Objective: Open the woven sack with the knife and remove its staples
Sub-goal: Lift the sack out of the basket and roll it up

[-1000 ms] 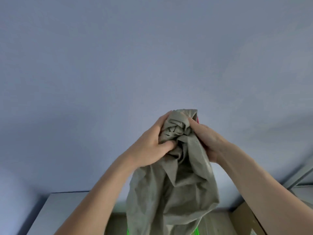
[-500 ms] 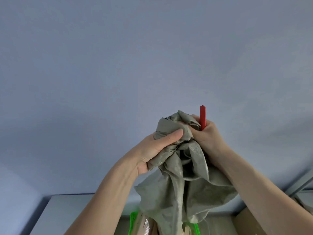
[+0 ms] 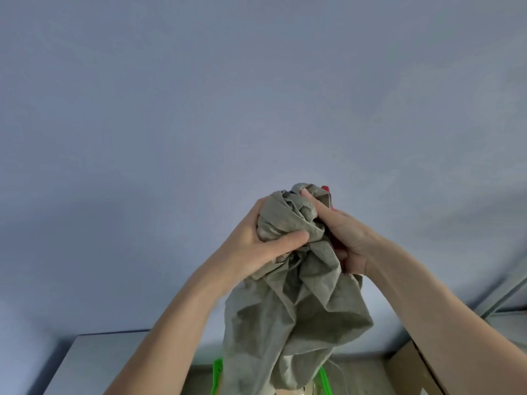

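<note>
Both hands are gripping the bunched top of the woven sack, which is being held up in front of a plain pale bluish wall. The left hand is curling around the gathered grey-green fabric from the left, its thumb pressing across the wad. The right hand is clutching the fabric from the right, one finger lying up along the crumpled top, and it is also holding a red-handled knife, of which only a red tip and a strip of metal are showing above the fingers; the blade itself cannot be made out. Staples are too small to be told apart among the folds.

Below the hands the sack is hanging loose and creased, its lower part running out of the bottom of the frame. Bright green edges are peeking out on either side of it near the bottom, with something transparent between them; what they belong to cannot be told. Beneath the left forearm a pale grey table is meeting the wall along its far edge. At the lower right a brown cardboard box is sitting, and above it a grey frame-like edge is slanting up along the wall.
</note>
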